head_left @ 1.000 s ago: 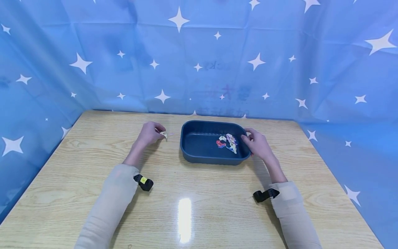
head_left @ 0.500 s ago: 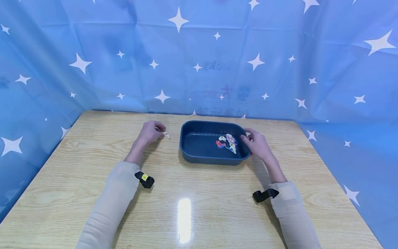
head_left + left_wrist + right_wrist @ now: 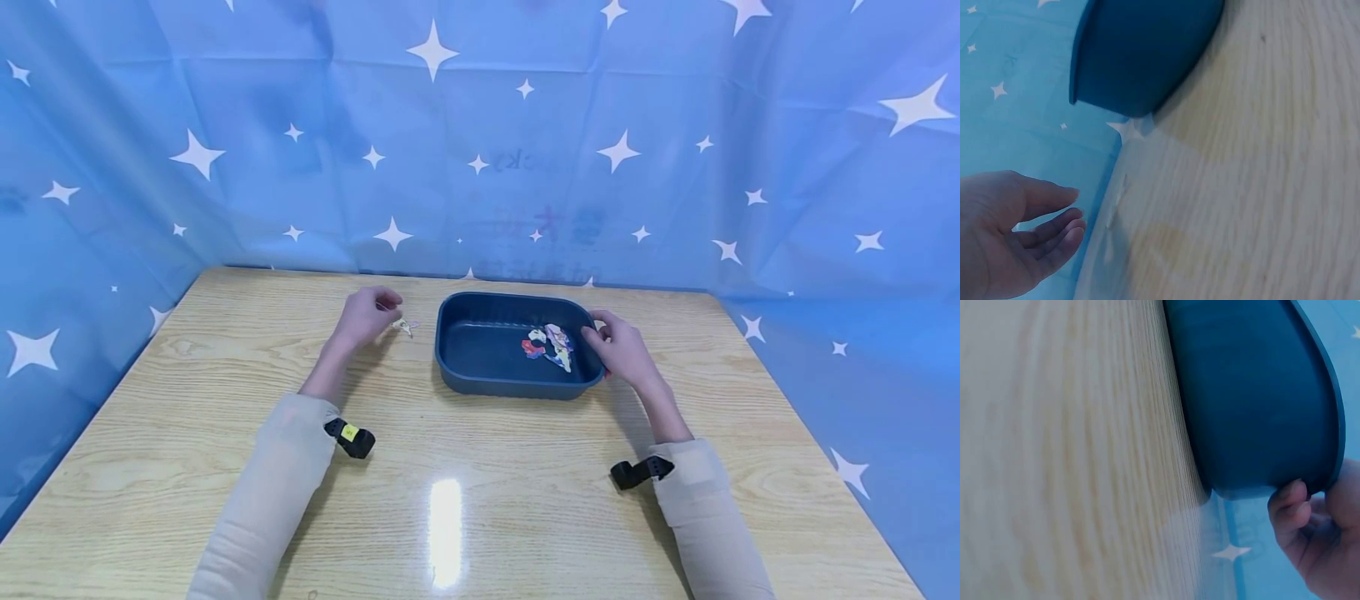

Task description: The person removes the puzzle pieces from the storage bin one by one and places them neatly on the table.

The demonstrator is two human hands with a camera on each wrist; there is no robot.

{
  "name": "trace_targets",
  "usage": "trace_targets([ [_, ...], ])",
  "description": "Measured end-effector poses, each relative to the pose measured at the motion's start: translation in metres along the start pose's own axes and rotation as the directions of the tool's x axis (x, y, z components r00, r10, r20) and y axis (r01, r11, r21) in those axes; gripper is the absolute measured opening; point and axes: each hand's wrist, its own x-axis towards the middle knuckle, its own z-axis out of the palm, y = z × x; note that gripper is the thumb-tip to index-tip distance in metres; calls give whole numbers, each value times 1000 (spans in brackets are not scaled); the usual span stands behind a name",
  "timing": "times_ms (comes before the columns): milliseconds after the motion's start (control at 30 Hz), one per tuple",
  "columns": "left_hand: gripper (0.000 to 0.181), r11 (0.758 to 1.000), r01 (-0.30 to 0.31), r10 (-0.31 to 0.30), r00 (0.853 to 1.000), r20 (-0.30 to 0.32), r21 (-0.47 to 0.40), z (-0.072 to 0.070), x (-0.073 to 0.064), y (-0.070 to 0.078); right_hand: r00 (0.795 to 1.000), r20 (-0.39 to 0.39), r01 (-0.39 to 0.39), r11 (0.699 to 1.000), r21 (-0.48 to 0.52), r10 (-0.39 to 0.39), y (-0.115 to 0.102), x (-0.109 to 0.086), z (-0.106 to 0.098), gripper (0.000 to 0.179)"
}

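Observation:
My left hand hovers over the left part of the table, thumb and fingers apart with nothing between them, as the left wrist view of the hand shows. Just below its fingertips lie small flat pale cutouts, one whitish and one pinkish, touching or overlapping. To the right stands a dark blue rectangular bin with rounded corners. My right hand grips the bin's right rim, the thumb inside and the fingers outside against the wall. Several printed cutouts, whitish, purple and red-blue, lie on the bin's floor at its right end.
The wood-grain table ends at the back against a blue star-patterned curtain. A bit of something red shows under my right hand beside the bin. Black wrist cameras sit on both sleeves.
A whitish cutout that my left fingers pinched has come down onto the table by the pinkish one. My left hand has let go and risen slightly. The right hand has stayed on the bin.

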Motion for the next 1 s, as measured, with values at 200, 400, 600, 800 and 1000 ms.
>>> trace_targets([
  [200,25,998,-44,42,998,-56,-51,5,0,13,1000,0,-7,1000,-1,7,0,0,0,41],
  [400,19,992,-109,102,989,-104,-65,17,-1,31,1000,-2,-5,1000,-5,5,0,0,0,42],
  [600,20,982,-153,145,987,-76,-110,33,-1,51,1000,-2,-5,1000,-5,5,0,0,0,43],
  [800,21,970,-200,198,980,-31,-135,52,-2,69,1000,0,-5,1000,-3,5,1,0,0,44],
  [1000,19,963,-236,239,971,10,-130,72,-2,80,1000,-3,-3,1000,-11,2,2,0,0,43],
])
